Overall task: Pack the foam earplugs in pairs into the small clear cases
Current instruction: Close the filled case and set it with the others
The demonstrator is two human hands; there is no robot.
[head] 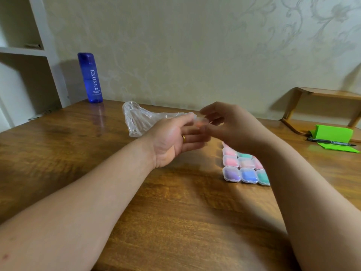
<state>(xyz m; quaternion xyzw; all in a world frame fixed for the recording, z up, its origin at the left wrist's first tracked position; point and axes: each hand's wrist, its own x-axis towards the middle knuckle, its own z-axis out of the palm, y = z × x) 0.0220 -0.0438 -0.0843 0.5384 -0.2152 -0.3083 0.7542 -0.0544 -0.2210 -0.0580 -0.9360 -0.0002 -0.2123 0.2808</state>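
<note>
Patterned cream wallpaper backs a brown wooden desk (78, 153). Above its middle, the left hand (172, 141) lies palm up, thumb and fingers (193, 132) pinching a small clear plastic case (202, 122) with something orange inside. The right hand (234, 126) meets it, fingers loosely curled; blur hides whether they grip. A grid of filled clear cases (244, 169) sits to the right. This case is probably being closed; next it needs setting beside the grid.
</note>
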